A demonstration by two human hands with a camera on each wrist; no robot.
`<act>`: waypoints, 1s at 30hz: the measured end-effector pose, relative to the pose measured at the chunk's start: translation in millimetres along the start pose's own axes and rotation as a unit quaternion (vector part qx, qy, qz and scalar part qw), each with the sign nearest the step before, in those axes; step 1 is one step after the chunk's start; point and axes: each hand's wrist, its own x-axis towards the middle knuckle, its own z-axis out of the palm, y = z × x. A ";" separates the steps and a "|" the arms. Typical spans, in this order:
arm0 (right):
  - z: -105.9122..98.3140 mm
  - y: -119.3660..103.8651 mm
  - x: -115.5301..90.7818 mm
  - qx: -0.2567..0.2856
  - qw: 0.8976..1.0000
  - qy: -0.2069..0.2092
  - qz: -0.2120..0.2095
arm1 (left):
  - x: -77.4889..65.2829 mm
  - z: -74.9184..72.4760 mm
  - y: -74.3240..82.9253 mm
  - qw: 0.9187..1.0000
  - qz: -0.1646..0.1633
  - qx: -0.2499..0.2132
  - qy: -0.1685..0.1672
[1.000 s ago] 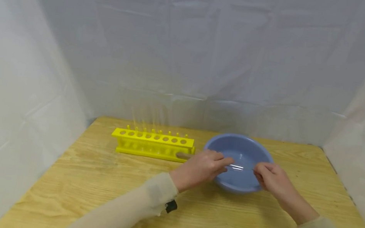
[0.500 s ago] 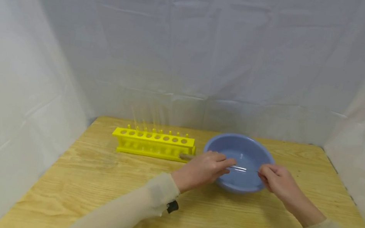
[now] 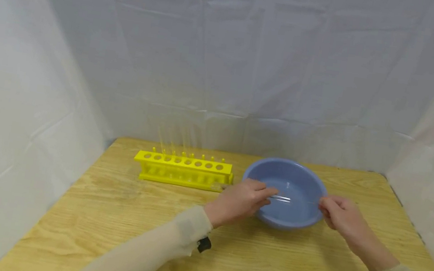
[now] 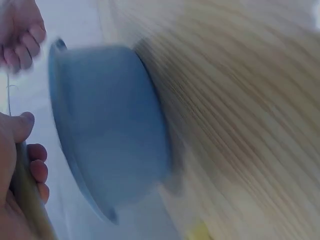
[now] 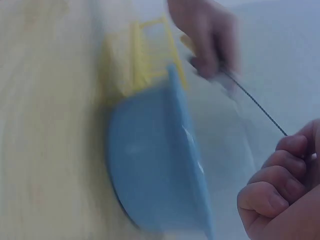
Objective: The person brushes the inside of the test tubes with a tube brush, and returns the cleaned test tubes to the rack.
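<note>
In the head view, my left hand [image 3: 238, 201] grips a clear glass test tube [image 3: 283, 199] held sideways over the blue basin [image 3: 297, 184]. Its rounded end shows left of that hand, its mouth end to the right. My right hand [image 3: 342, 220] pinches the twisted wire handle of a test tube brush [image 5: 256, 104], which runs into the tube. In the left wrist view, brownish bristles fill the tube [image 4: 31, 200] under my curled fingers. Both hands are above the basin's rim, the right one at its right side.
A yellow test tube rack [image 3: 184, 163] stands left of the basin, with several thin clear tubes [image 3: 172, 137] upright on pegs at its back. The wooden table [image 3: 106, 212] is enclosed by white sheeting [image 3: 227, 63] at the back and sides.
My right hand has moved to the right, drawing the brush along inside the tube. The brown bristles that showed at the tube's left end have left it. My left hand has barely moved.
</note>
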 end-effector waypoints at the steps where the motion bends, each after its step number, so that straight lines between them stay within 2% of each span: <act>1: -5.2 1.8 -1.3 -0.002 1.000 0.004 -0.004 | -3.5 -1.2 -3.0 1.000 -0.011 -0.007 -0.006; 4: -19.3 7.0 -5.2 -0.008 1.000 0.009 -0.015 | -12.9 -5.0 -12.0 0.999 -0.031 -0.019 -0.021; 8: -28.6 9.1 -6.2 -0.017 1.000 -0.004 -0.019 | -14.4 -8.3 -16.9 0.999 -0.021 -0.010 -0.031; 11: -36.4 11.8 -7.1 -0.020 0.999 -0.001 -0.031 | -13.9 -8.8 -18.8 0.999 -0.020 -0.013 -0.026; 15: -51.4 19.6 -11.8 -0.017 0.998 0.002 -0.063 | -20.7 -8.5 -23.4 0.999 -0.028 -0.023 -0.004; 18: -59.8 24.1 -15.9 -0.021 0.998 -0.002 -0.056 | -26.3 -7.2 -25.3 0.999 -0.030 -0.017 0.007; 24: -72.2 30.4 -22.4 -0.038 0.998 -0.016 -0.044 | -28.9 -4.6 -25.4 1.000 -0.026 -0.013 -0.002; 30: -80.9 36.6 -24.1 -0.037 0.998 -0.034 -0.032 | -31.8 -1.1 -26.0 0.999 -0.045 -0.028 -0.010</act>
